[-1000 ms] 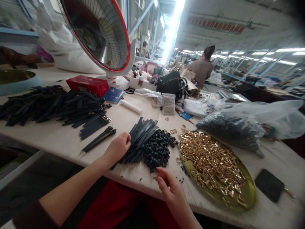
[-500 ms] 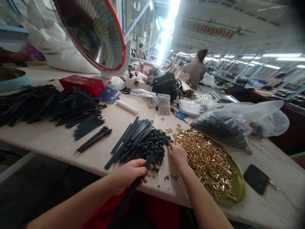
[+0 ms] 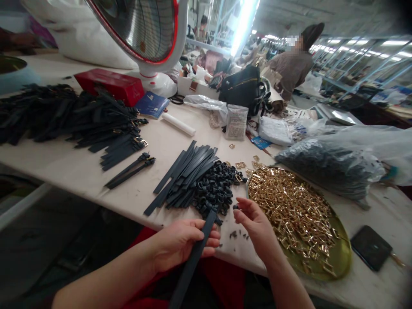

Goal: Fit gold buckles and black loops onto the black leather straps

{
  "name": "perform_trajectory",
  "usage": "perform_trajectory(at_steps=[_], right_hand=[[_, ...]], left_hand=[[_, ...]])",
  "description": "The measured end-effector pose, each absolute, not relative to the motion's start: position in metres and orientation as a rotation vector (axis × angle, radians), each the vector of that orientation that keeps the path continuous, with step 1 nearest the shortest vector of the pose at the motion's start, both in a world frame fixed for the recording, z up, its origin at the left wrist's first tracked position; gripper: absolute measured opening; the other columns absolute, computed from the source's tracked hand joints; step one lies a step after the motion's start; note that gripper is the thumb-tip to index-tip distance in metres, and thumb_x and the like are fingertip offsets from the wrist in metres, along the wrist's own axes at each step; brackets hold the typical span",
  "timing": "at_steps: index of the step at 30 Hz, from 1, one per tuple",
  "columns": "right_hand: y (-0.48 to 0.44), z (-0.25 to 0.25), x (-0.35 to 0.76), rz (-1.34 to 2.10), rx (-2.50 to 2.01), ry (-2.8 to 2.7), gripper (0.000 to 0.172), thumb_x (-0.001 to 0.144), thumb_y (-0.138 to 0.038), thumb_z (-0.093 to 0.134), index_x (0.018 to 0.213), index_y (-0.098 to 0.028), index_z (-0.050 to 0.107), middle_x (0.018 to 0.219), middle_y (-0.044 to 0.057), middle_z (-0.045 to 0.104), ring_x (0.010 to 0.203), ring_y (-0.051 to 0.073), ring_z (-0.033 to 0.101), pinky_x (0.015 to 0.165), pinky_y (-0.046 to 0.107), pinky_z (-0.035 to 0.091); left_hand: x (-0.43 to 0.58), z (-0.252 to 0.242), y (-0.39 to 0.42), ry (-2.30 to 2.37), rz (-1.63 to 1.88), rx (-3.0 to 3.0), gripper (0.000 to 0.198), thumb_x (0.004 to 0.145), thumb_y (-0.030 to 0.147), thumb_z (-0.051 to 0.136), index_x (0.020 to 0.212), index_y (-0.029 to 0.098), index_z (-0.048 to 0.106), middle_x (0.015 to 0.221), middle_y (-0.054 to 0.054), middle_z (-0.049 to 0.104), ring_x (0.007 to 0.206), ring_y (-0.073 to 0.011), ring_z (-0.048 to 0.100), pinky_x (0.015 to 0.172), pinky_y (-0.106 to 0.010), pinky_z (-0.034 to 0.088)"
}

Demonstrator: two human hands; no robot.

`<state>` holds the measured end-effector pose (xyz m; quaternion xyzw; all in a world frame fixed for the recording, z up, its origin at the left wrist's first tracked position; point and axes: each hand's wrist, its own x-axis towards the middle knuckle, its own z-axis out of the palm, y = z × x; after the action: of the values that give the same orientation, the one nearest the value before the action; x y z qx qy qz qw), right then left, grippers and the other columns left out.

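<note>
My left hand [image 3: 186, 242] is closed around a long black strap [image 3: 195, 253], thumb on top, the strap slanting down towards my lap. Between the thumb and fingertips of my right hand [image 3: 257, 225] is a small black strap loop [image 3: 236, 207], just off the strap's upper end. Beyond my hands lies a heap of black loops [image 3: 212, 189], with flat black straps [image 3: 186, 174] beside it on the left. A round yellow-green tray [image 3: 343, 266] to the right of my right hand carries a mound of gold buckles [image 3: 289, 210].
Two straps with loops [image 3: 130, 171] lie left, before a big pile of black straps [image 3: 61, 113]. Behind stand a fan [image 3: 144, 34], a red box [image 3: 109, 86] and a black bag [image 3: 240, 88]. A plastic bag [image 3: 328, 165] and black pouch [image 3: 371, 247] are right.
My right hand has drawn back from the edge of the loop heap towards me, a small black loop now showing in its fingertips. The left hand still grips the strap; the view has shifted.
</note>
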<state>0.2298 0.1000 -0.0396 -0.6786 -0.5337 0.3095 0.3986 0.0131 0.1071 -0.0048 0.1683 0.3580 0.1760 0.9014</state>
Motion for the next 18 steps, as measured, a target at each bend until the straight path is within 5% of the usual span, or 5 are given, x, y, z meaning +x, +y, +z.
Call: perform_trajectory(at_steps=[2, 6, 10, 13, 18], right_hand=[[0.080, -0.037, 0.220, 1.138, -1.542, -1.066, 0.039, 0.070, -0.041, 0.066, 0.099, -0.019, 0.053, 0.079, 0.000, 0.055, 0.064, 0.012, 0.050, 0.061, 0.025, 0.043], [0.047, -0.030, 0.196, 1.573, -1.338, -0.794, 0.024, 0.065, -0.030, 0.074, 0.076, -0.019, 0.055, 0.073, -0.003, 0.056, 0.063, 0.009, 0.050, 0.062, 0.021, 0.041], [0.016, -0.024, 0.165, 1.831, -1.102, -0.662, 0.029, 0.060, -0.030, 0.077, 0.071, -0.018, 0.053, 0.100, 0.004, 0.061, 0.087, 0.016, 0.057, 0.075, 0.027, 0.043], [-0.001, -0.025, 0.145, 1.891, -1.070, -0.651, 0.032, 0.060, -0.031, 0.078, 0.071, -0.017, 0.051, 0.101, 0.006, 0.062, 0.085, 0.016, 0.059, 0.074, 0.027, 0.043], [-0.006, -0.029, 0.147, 1.684, -1.211, -0.578, 0.032, 0.064, -0.034, 0.075, 0.073, -0.017, 0.048, 0.075, 0.001, 0.063, 0.060, 0.009, 0.057, 0.060, 0.022, 0.042]], left_hand=[[0.013, -0.005, 0.104, 0.723, 0.368, 0.311, 0.025, 0.069, -0.001, 0.055, 0.093, 0.006, 0.061, 0.091, -0.011, 0.063, 0.077, -0.0137, 0.063, 0.068, -0.021, 0.052], [0.006, 0.003, 0.105, 0.766, 0.617, 0.303, 0.025, 0.074, -0.004, 0.048, 0.094, 0.007, 0.058, 0.090, -0.011, 0.064, 0.075, -0.0132, 0.063, 0.073, -0.023, 0.052], [0.001, 0.014, 0.113, 0.807, 1.020, 0.296, 0.026, 0.078, -0.003, 0.041, 0.096, 0.013, 0.054, 0.094, -0.008, 0.064, 0.082, -0.0130, 0.063, 0.079, -0.026, 0.052], [0.001, 0.015, 0.113, 0.817, 1.213, 0.324, 0.026, 0.079, -0.001, 0.041, 0.096, 0.015, 0.053, 0.094, -0.005, 0.063, 0.087, -0.0122, 0.062, 0.085, -0.028, 0.050], [-0.003, 0.009, 0.097, 0.861, 1.214, 0.336, 0.025, 0.079, 0.001, 0.043, 0.095, 0.017, 0.052, 0.089, -0.002, 0.063, 0.087, -0.0132, 0.062, 0.083, -0.030, 0.050]])
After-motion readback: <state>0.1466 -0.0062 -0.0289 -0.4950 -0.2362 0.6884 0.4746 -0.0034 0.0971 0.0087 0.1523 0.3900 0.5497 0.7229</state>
